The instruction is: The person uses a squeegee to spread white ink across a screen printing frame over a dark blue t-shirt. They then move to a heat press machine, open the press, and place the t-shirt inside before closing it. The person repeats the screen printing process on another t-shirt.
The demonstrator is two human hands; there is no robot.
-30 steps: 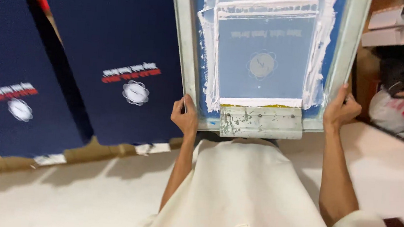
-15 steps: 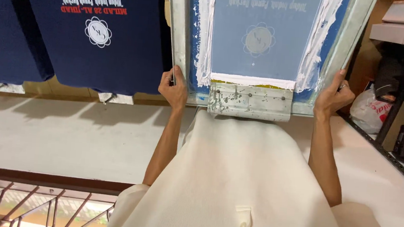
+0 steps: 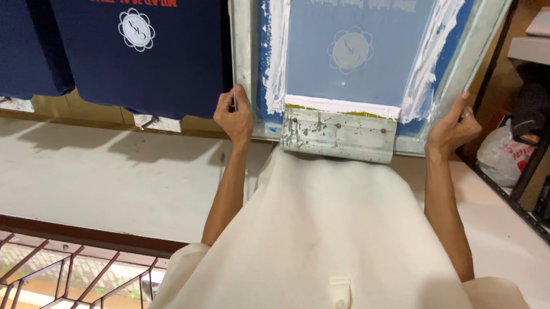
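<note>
Your left hand (image 3: 234,113) grips the left edge of the big metal-framed printing screen (image 3: 353,55). Your right hand (image 3: 453,127) grips its right edge. The screen lies flat just past your cream shirt (image 3: 340,246). A dark blue printed shirt (image 3: 133,29) lies just beside it, on the left.

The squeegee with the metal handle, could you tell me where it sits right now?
In the head view the squeegee lies across the near edge of the printing screen, between the left hand and the right hand gripping the frame sides.
</note>
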